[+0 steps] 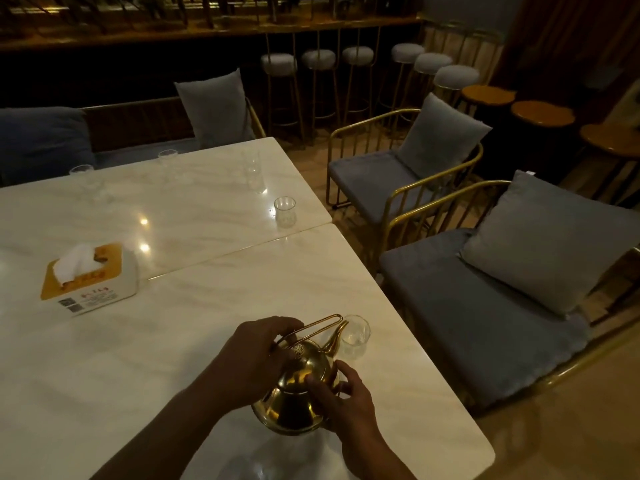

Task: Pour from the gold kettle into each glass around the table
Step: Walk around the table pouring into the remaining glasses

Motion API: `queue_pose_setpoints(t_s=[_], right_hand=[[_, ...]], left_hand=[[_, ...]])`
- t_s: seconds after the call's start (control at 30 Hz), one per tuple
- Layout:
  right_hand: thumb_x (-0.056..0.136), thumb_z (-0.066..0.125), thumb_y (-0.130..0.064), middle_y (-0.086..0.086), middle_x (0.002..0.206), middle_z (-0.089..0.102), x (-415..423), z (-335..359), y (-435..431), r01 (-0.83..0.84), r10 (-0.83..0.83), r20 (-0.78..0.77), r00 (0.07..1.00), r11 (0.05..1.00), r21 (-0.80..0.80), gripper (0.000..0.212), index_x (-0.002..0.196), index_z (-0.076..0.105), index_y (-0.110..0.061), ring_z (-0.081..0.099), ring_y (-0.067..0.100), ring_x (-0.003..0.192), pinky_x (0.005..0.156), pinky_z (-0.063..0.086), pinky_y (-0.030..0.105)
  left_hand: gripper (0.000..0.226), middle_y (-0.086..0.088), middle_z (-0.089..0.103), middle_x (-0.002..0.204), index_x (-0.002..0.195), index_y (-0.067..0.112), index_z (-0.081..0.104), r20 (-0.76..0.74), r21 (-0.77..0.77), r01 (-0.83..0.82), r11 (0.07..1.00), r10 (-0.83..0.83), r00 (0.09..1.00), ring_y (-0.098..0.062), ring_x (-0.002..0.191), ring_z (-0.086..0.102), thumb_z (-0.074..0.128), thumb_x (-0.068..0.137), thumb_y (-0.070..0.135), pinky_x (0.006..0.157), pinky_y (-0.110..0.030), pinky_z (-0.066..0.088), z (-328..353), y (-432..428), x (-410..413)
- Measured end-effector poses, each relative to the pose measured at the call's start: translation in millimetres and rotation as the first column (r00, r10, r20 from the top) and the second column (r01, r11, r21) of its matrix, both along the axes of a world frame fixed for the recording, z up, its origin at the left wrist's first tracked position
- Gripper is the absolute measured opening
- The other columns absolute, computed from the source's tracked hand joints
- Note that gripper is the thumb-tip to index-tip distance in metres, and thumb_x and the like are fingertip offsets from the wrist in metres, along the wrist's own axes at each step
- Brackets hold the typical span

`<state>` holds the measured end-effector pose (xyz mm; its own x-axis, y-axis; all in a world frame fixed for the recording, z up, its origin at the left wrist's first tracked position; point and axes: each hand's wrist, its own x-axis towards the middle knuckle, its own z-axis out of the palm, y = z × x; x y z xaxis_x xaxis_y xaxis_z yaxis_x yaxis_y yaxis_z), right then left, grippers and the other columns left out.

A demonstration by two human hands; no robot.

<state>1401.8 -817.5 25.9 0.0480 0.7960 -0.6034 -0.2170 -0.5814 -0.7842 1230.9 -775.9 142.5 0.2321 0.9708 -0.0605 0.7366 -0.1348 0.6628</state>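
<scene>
At the near edge of a pale marble table (138, 375), a person tilts a gold kettle (294, 396) with both hands. The left hand (256, 351) has its fingers curled round the thin looped handle. The right hand (346, 407) lies with spread, fairly straight fingers against the kettle's rounded side, steadying it rather than clasping it. The kettle is lifted off the table and leans to the right, with its spout tip at the rim of the nearest glass (355, 336), which stands by the table's right edge. The dim light hides any stream of liquid and how full this glass is. This looks like the pour into the first glass, so the task seems to be at an early stage. A tissue box (90, 275) sits further back on the left. Beyond the seam where two tabletops meet, a second glass (284, 211) stands near the right edge and looks empty. Behind it is a taller glass (254, 174), and two more glasses (168, 157) (81, 172) stand along the far side. Whether those hold anything cannot be told, but all four appear to be waiting their turn. Grey cushioned chairs (485, 306) with gold frames line the right side.
</scene>
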Motion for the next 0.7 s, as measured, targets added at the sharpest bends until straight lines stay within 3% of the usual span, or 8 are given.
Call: queue_pose_setpoints(t_s=[0.13, 0.27, 0.43, 0.7], right_hand=[[0.067, 0.091, -0.035, -0.004, 0.104, 0.053, 2.8, 2.7, 0.1, -0.025, 0.022, -0.04, 0.999, 0.998, -0.066, 0.068, 0.123, 0.052, -0.034, 0.06, 0.015, 0.09, 0.062, 0.061, 0.034], [0.067, 0.09, -0.039, 0.006, 0.107, 0.064, -0.9, 2.4, 1.1, -0.039, 0.034, -0.042, 0.999, 0.99, -0.132, 0.072, 0.129, 0.056, -0.029, 0.066, 0.023, 0.093, 0.076, 0.064, 0.048], [0.07, 0.089, -0.039, 0.011, 0.104, 0.073, -0.8, 4.8, 3.1, -0.039, 0.026, -0.069, 0.997, 0.983, -0.181, 0.061, 0.124, 0.062, -0.027, 0.07, 0.029, 0.092, 0.06, 0.063, 0.038], [0.068, 0.089, -0.043, 0.011, 0.104, 0.075, 0.4, 7.1, 4.5, -0.038, 0.019, -0.113, 0.993, 0.984, -0.173, 0.061, 0.121, 0.064, -0.025, 0.072, 0.032, 0.094, 0.068, 0.065, 0.045]], left_hand=[[0.038, 0.014, 0.065, 0.111, 0.127, 0.029, 0.06, -0.055, -0.006, 0.014, 1.0, -0.014, 0.998, -0.004, 0.09, 0.062, 0.064, 0.091, 0.018, 0.082, -0.016, 0.048, -0.8, 7.9, 6.4], [0.039, 0.013, 0.065, 0.11, 0.128, 0.026, 0.06, -0.083, -0.016, 0.017, 1.0, -0.019, 0.996, -0.003, 0.091, 0.062, 0.063, 0.091, 0.016, 0.085, -0.019, 0.049, -1.1, 15.6, 10.8], [0.04, 0.005, 0.068, 0.119, 0.13, 0.025, 0.06, -0.129, -0.028, 0.033, 0.999, -0.036, 0.991, -0.004, 0.089, 0.059, 0.064, 0.091, 0.019, 0.087, -0.022, 0.049, 0.3, 26.7, 18.1], [0.039, 0.002, 0.068, 0.12, 0.128, 0.024, 0.061, -0.138, -0.037, 0.048, 0.998, -0.053, 0.989, -0.012, 0.104, 0.064, 0.065, 0.09, 0.018, 0.093, -0.03, 0.052, 6.7, 36.9, 21.9]])
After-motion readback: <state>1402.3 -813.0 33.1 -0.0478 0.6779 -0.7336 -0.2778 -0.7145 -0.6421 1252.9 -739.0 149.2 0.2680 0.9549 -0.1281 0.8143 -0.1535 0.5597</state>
